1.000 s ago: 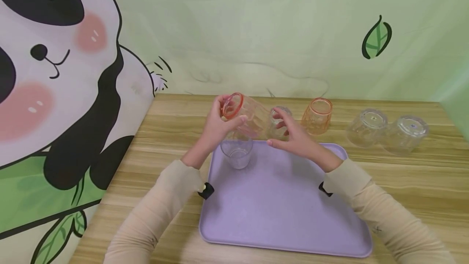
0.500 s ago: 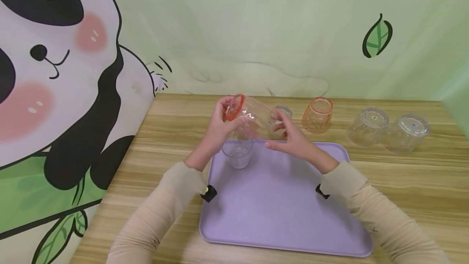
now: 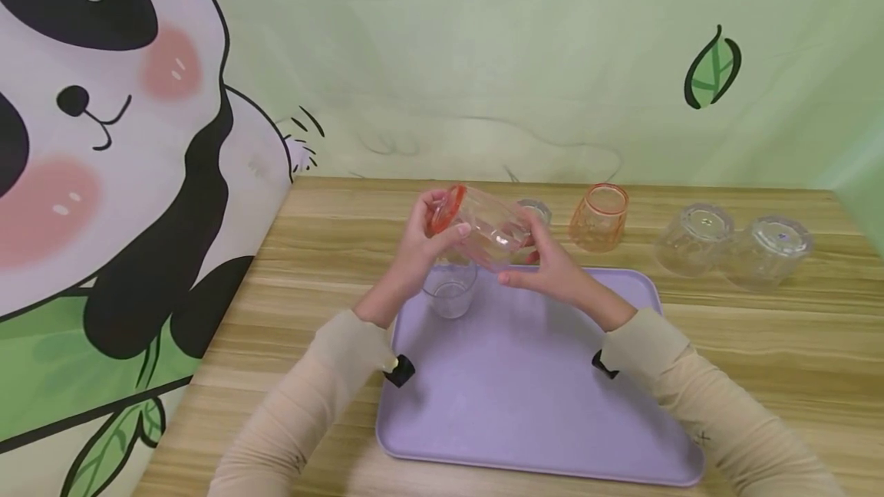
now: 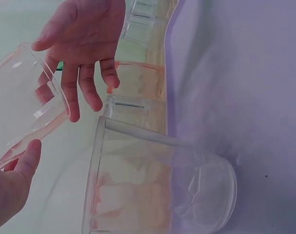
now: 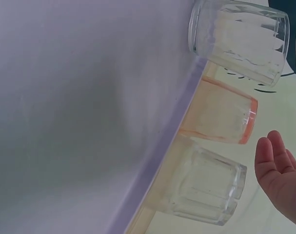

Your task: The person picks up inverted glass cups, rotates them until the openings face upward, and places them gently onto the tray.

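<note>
My left hand grips a pink-tinted clear glass by its orange-red end, holding it tilted in the air above the far left of the purple tray. Close at the other end of that glass is my right hand, its thumb and fingers spread around the pale end. The left wrist view shows these right fingers fairly straight, beside the rim. Below the held glass, a clear glass stands upright on the tray's far left corner.
Along the back of the wooden table stand an orange-rimmed glass and two clear upturned glasses further right. Another clear glass and a pink-orange glass sit behind the tray. A panda-printed backdrop rises behind.
My right hand and the pink-tinted glass have come together, the glass's pale end now between the right thumb and fingers. The left hand has shifted slightly right and down with it.
</note>
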Available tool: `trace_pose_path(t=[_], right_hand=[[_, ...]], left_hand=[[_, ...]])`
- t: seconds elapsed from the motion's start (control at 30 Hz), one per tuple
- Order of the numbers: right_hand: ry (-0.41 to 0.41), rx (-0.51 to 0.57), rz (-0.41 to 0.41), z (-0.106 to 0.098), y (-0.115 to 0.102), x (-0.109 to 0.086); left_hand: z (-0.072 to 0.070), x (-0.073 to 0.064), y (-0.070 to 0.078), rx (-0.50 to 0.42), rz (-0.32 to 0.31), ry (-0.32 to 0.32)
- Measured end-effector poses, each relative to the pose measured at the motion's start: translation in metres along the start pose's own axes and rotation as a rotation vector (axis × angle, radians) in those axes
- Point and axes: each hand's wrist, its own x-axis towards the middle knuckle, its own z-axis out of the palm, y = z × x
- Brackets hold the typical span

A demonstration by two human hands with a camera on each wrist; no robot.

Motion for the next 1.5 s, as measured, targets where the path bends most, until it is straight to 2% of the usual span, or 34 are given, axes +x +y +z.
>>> trace_pose_path(t=[0.33, 0.7, 0.87, 1.03, 1.23, 1.5], right_hand=[[0.017, 0.176, -0.009, 0.004, -0.004, 0.001], [0.038, 0.251, 0.046, 0.005, -0.009, 0.001], [0.065, 0.298, 0.053, 0.007, -0.011, 0.000], [0.128, 0.289, 0.017, 0.006, -0.014, -0.001], [0.132, 0.279, -0.017, 0.002, -0.017, -0.002], [0.143, 0.187, -0.025, -0.006, -0.018, -0.004]], left_hand=[[0.006, -0.001, -0.006, -0.054, -0.032, 0.028], [0.008, -0.003, -0.010, -0.161, -0.057, 0.012], [0.007, -0.004, -0.011, -0.152, -0.058, -0.004], [0.005, -0.006, -0.012, -0.092, -0.055, -0.008], [0.003, -0.007, -0.014, -0.042, -0.030, -0.017], [-0.002, -0.008, -0.016, -0.051, -0.037, -0.002]])
